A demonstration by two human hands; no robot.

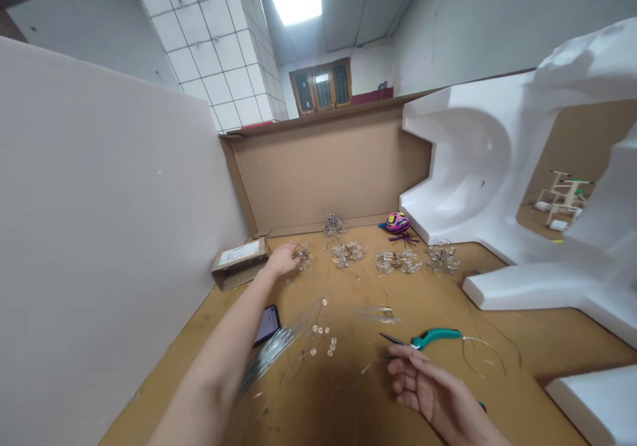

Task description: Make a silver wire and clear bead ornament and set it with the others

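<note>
My left hand (283, 259) reaches to the back left, its fingers closed at the near side of a tangled silver wire bundle (304, 257). My right hand (428, 381) is at the front right, palm turned inward, fingers loosely bent and apart. It covers part of a pair of pliers with teal handles (438, 335), which lies spread on the table; I see no grip on it. Between the hands lie loose straight wires (273, 353) and several small copper-coloured discs (321, 330). More wire bundles stand in the back row, among them one in the middle (348, 253).
A small cardboard box (239, 265) and a phone (269, 324) are on the left. A colourful patterned ball (397, 222) sits at the back. White foam pieces (462, 160) border the right, a white panel (109, 220) the left, and a cardboard wall (323, 167) the back.
</note>
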